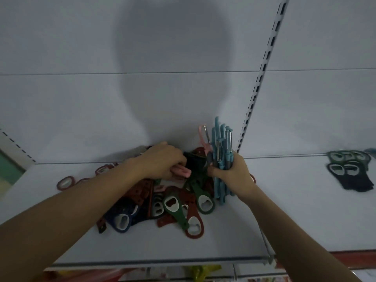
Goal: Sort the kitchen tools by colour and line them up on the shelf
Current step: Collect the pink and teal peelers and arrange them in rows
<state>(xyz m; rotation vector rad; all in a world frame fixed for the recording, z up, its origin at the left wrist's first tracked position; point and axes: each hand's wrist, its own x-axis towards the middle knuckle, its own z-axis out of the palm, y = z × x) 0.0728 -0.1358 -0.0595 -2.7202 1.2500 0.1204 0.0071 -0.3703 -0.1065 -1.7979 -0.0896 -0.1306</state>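
A jumbled pile of bottle openers (pixel 168 202) in red, green and dark blue lies on the white shelf (pixel 234 237). My right hand (pixel 232 176) is closed around an upright bundle of light blue peelers (pixel 220 143), just right of the pile. A pink peeler (pixel 204 137) stands against the bundle's left side. My left hand (pixel 162 159) rests on the back of the pile with its fingers closed on a pink tool handle (pixel 182 171). What lies under the left palm is hidden.
A neat group of dark green and black bottle openers (pixel 352 171) lies on the neighbouring shelf to the right. A slotted upright (pixel 256 86) divides the two bays. Two red openers (pixel 65 183) lie apart at the left. Packaged goods show below the shelf's front edge.
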